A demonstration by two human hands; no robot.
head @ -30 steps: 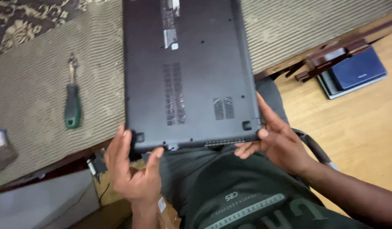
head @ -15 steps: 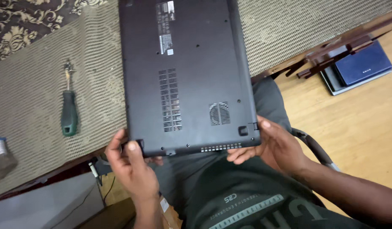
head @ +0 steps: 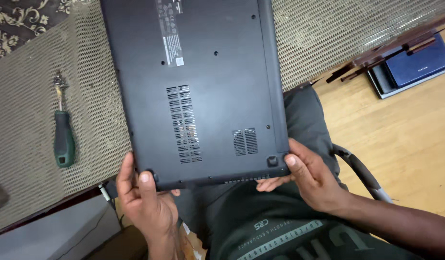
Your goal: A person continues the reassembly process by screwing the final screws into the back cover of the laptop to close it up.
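We grip the upturned dark laptop (head: 198, 91) by its near corners: left hand (head: 145, 202) and right hand (head: 309, 180) both clasped on it. Green-handled screwdriver (head: 63, 137) lies left, apart.

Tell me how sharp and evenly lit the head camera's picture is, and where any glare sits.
Head view: soft, even light, no hard shadows; the laptop underside and its vents are sharp, with a faint pale sheen on its upper part; the left hand, right hand and green-handled screwdriver are crisp, no motion blur; the wooden floor is brightest, not blown out.
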